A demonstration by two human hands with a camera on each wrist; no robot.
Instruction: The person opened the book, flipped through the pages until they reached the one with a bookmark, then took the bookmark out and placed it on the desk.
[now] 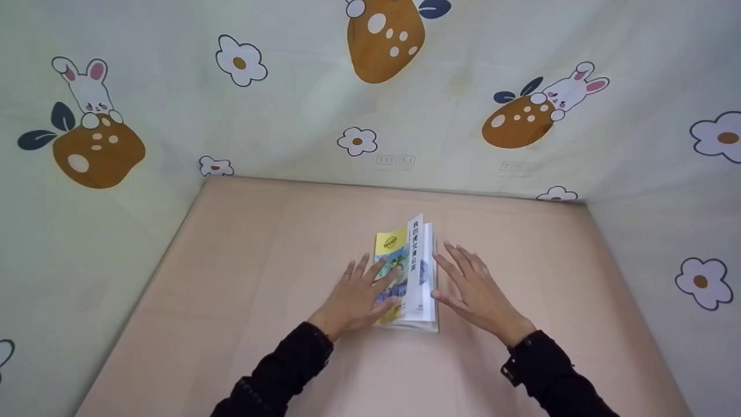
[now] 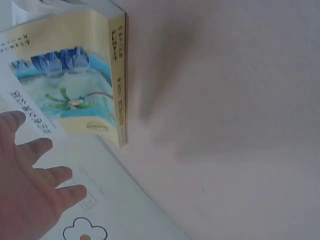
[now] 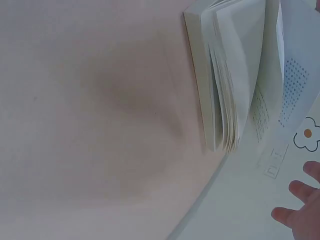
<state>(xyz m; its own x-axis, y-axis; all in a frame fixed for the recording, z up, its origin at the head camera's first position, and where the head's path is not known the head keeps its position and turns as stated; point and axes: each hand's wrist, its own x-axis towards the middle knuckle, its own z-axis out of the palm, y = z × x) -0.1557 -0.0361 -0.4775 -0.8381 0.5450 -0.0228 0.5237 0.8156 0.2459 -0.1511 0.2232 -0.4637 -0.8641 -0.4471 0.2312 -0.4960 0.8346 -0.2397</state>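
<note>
A paperback book (image 1: 414,275) lies on a pink tabletop (image 1: 249,284), about midway between the side edges and short of the far edge. Its yellow-and-blue front cover (image 2: 65,75) is lifted along the right side, baring loose pages (image 3: 240,65). The left hand (image 1: 359,298) is over the cover's left part, the right hand (image 1: 477,292) beside the opening, fingers spread apart on both; whether either touches is unclear.
</note>
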